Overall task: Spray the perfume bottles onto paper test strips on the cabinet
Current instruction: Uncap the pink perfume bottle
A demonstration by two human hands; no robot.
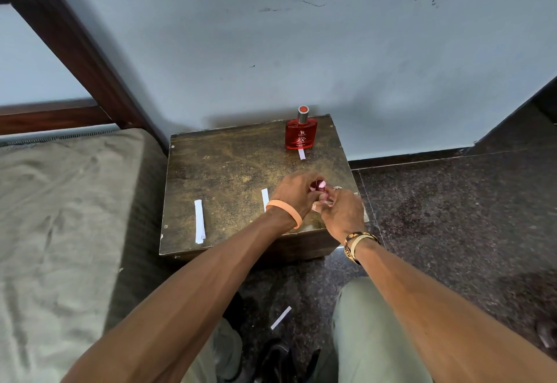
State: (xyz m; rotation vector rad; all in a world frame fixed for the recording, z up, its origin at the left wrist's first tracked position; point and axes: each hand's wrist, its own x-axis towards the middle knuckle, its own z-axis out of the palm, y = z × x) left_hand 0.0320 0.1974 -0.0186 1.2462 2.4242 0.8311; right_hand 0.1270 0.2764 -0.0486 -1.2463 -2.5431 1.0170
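Observation:
A red perfume bottle (301, 133) stands upright at the back right of the brown cabinet (229, 165), on the end of a white paper strip (302, 154). Another strip (199, 221) lies at the front left, and a third strip (265, 198) lies beside my left wrist. My left hand (294, 192) is closed around the pink metallic cap (318, 185) of a small pink bottle. My right hand (342, 212) grips that bottle's body (322, 203), which is mostly hidden by my fingers. Both hands are over the cabinet's front right part.
A bed with an olive sheet (60, 217) and a dark wooden frame (75, 39) borders the cabinet on the left. The grey wall (301, 51) rises right behind it. On the dark speckled floor (452, 217) lie one paper strip (281, 318) and black shoes (277, 358).

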